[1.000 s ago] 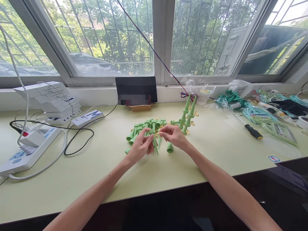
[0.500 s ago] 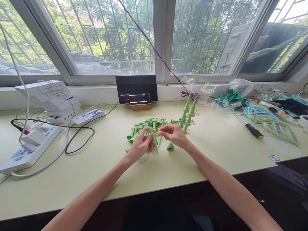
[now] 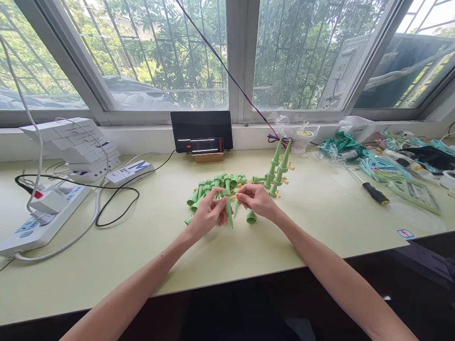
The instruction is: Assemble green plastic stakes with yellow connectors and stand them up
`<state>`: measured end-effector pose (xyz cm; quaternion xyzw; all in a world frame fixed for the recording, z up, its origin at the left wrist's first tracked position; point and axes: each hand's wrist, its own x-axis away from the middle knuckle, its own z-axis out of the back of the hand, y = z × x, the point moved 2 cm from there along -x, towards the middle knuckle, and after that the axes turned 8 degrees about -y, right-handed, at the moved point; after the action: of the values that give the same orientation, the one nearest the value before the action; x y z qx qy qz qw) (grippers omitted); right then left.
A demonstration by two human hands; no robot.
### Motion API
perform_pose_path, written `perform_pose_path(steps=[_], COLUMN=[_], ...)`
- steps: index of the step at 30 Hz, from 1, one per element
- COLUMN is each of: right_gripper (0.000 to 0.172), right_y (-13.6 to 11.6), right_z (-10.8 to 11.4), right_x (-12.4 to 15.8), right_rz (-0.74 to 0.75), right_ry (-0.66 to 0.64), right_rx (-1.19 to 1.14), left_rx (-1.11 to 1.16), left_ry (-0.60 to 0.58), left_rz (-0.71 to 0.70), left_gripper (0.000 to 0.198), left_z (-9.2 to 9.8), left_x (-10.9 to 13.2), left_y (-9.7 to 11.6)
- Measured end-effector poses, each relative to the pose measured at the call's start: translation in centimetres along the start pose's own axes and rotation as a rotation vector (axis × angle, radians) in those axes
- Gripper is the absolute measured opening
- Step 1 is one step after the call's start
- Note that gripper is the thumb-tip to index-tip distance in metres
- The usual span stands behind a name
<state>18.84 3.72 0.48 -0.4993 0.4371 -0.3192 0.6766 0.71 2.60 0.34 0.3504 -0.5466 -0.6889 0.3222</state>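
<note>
My left hand is closed on a green plant watering spike, its point slanting down toward the table. Just to the right, my right hand is closed in a pinch on a small yellow valve, mostly covered by the fingertips. Behind both hands lies a pile of green watering spikes with some yellow parts among them. Spikes with yellow valves stand stacked in two columns, points up, beyond my right hand. A loose green cap rests below my right wrist.
A tablet with a phone leans at the window sill. On the left are a power strip, cables and stacked white boxes. A screwdriver and plastic packaging lie at the right. The table's front edge runs below my forearms.
My right hand has shifted slightly right, away from the spike in my left hand, with its fingers more closed. My left hand has barely moved and still holds the spike.
</note>
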Motion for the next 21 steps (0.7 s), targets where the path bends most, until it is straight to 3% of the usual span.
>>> perform_pose_path(steps=[12, 21], right_gripper=[0.041, 0.032], right_y=[-0.21, -0.28], right_z=[-0.17, -0.11], right_x=[0.07, 0.18], right_rz=[-0.055, -0.041], right_ry=[-0.098, -0.094], right_rx=[0.071, 0.101], left_rx=[0.004, 0.016], left_ry=[0.002, -0.008], left_rz=[-0.010, -0.006], left_gripper=[0.031, 0.031], left_z=[0.08, 0.09], left_x=[-0.01, 0.15], left_y=[-0.04, -0.09])
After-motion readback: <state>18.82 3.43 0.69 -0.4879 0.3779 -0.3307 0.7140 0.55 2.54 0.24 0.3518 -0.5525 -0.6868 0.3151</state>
